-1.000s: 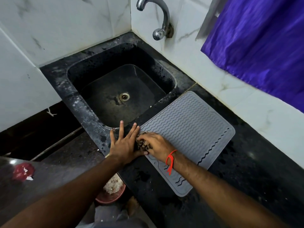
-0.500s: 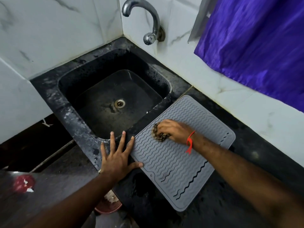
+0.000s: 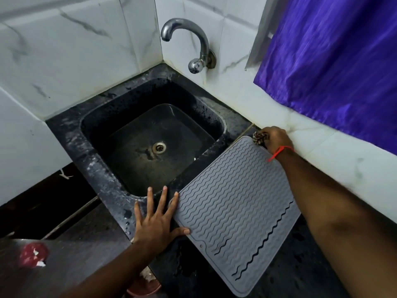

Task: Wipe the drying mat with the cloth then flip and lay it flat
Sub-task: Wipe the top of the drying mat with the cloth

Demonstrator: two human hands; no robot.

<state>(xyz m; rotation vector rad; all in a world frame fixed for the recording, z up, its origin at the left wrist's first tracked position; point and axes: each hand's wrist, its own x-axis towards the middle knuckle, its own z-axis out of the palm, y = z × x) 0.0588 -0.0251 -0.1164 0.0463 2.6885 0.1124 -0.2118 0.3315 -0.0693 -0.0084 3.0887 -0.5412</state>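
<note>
A grey drying mat with wavy ridges lies flat on the black counter, to the right of the sink. My right hand grips a small bunched patterned cloth at the mat's far corner, close to the white wall. A red string circles that wrist. My left hand rests flat on the counter with fingers spread. Its forefinger and thumb touch the mat's near-left edge.
A black sink with a round drain sits left of the mat under a chrome tap. A purple curtain hangs at the right. A red dish shows below the counter edge, and a red object lies at the lower left.
My right hand has swept the cloth from the mat's near-left corner across its middle to the far corner by the wall. My left hand stayed pressed at the mat's near-left edge.
</note>
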